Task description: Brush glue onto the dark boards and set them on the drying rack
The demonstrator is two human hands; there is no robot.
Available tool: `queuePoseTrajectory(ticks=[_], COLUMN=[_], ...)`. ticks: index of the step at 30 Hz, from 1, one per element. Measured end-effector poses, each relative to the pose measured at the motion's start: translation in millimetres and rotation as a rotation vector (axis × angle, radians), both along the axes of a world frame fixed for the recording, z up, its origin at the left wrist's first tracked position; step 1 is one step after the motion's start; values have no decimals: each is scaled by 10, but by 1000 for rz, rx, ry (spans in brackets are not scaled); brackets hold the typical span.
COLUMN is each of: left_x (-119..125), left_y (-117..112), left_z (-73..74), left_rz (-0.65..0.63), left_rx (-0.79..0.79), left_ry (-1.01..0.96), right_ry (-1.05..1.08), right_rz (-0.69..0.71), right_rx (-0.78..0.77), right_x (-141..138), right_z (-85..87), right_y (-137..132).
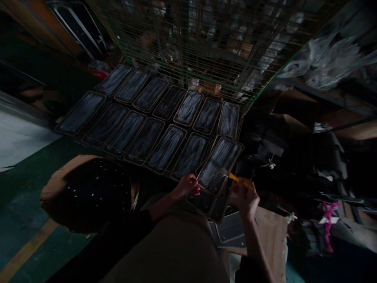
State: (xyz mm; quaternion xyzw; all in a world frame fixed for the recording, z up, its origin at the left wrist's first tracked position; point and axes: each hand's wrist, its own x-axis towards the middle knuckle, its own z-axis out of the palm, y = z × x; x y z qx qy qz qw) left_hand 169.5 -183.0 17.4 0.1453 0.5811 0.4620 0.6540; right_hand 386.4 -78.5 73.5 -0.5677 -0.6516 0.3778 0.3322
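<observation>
A dark rectangular panel [219, 163] with rounded corners and a pale border lies tilted at the near right end of the rows, streaked with whitish coating. My left hand [190, 185] pinches its lower left edge. In my right hand [246, 198] is a brush [234, 177] with a yellow handle, its bristles against the panel's lower right part. More dark panels [206, 202] lie under the held one. Similar streaked panels [166, 149] are laid out in two rows beyond and to the left.
A round, dark-topped seat [97, 192] with cardboard-like sides stands at the left. Behind the rows rises a wire mesh cage [188, 43]. On the right are dark piled goods [306, 165] and clear plastic bags [330, 63]. A wooden board [271, 232] with further panels sits near my right arm.
</observation>
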Motion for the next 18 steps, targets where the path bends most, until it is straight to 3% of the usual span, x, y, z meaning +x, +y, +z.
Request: queuePoseTrajectory(ticks=[3, 5, 9, 12, 14, 18], left_x=[29, 42, 46, 43, 46, 66], left_y=[23, 26, 1, -10, -7, 9], left_z=[-24, -23, 20, 67, 113, 248], left_rz=[-4, -16, 0, 15, 9, -14], left_rx=[-75, -108, -48, -47, -29, 95], left_ry=[-1, -9, -29, -20, -16, 81], right_ry=[-26, -35, -75, -75, -57, 113], right_rz=[-11, 16, 106, 113, 51, -170], right_rx=[119, 128, 11, -120, -127, 12], right_x=[-41, -74, -70, 13, 67, 83], right_z=[-17, -23, 36, 194, 323, 495], right_y=[291, 330, 19, -272, -353, -287])
